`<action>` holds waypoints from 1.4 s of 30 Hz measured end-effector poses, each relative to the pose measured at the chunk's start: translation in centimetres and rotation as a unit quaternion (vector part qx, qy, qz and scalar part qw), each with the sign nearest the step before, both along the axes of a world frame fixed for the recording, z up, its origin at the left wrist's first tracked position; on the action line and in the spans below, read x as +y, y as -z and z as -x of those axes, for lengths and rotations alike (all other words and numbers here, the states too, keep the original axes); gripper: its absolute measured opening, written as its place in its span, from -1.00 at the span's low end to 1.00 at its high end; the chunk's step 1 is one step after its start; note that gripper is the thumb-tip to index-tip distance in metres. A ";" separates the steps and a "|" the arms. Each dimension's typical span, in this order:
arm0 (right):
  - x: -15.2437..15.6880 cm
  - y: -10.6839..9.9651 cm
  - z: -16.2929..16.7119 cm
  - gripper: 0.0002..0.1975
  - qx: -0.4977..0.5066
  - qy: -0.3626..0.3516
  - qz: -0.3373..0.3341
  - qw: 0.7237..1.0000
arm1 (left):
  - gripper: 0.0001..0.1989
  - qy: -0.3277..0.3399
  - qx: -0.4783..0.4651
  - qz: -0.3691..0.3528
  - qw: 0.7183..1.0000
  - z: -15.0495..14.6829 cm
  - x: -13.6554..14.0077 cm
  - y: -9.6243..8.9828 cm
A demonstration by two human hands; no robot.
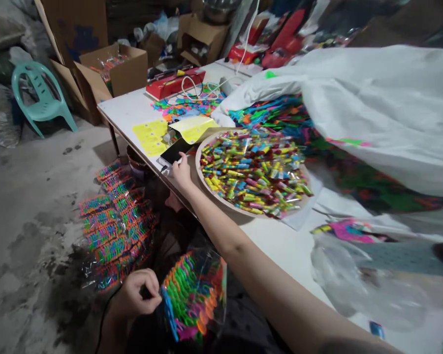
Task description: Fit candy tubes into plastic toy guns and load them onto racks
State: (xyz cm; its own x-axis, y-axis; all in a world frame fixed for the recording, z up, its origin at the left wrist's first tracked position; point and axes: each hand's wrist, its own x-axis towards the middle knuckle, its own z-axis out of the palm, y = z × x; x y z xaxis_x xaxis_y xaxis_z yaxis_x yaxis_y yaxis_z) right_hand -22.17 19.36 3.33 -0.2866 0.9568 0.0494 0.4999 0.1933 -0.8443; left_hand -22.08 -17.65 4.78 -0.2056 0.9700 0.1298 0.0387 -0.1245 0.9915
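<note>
So my right hand (182, 169) is out over the table (123, 105), finger and thumb right at a flat dark thing (175, 151) just inside the edge I'm sitting at, between the yellow sheet (149, 137) and the rim of the round tray (211, 191). Looks like touching, but I honestly can't tell if I've got a grip on it. I'd call this the reach-and-handle-it step. Next move calls for a firm pinch, I reckon, without my forearm knocking the tray, since that's super close. Left hand (140, 292) is off the table, fingers curled in with the thumb meeting them, nothing I can make out in there. It's just beside the clear bag (192, 295) of colourful plastic bits in my lap.
</note>
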 end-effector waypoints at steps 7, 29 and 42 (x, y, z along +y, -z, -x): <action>2.0 1.7 -0.1 -0.58 -0.004 0.021 -0.022 1.000 | -0.82 0.002 0.019 0.068 0.997 1.4 1.4 0.4; -15.5 -5.3 -18.7 -0.54 0.079 -0.603 0.137 0.782 | -0.89 -0.084 0.146 0.077 0.983 -0.6 4.7 -1.9; -20.2 -7.2 -28.1 -0.87 0.078 -0.323 -0.041 0.942 | -0.92 -0.090 0.226 0.067 0.968 -10.9 3.4 -7.4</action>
State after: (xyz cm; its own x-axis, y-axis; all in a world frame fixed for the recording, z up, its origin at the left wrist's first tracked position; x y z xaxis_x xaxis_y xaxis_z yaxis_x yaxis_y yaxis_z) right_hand 5.96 -0.83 10.55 -0.7908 0.5766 0.2055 0.1273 0.4833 -0.8661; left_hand -11.15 -14.29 12.20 -0.3250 0.9378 0.1216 0.4809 0.0532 0.8751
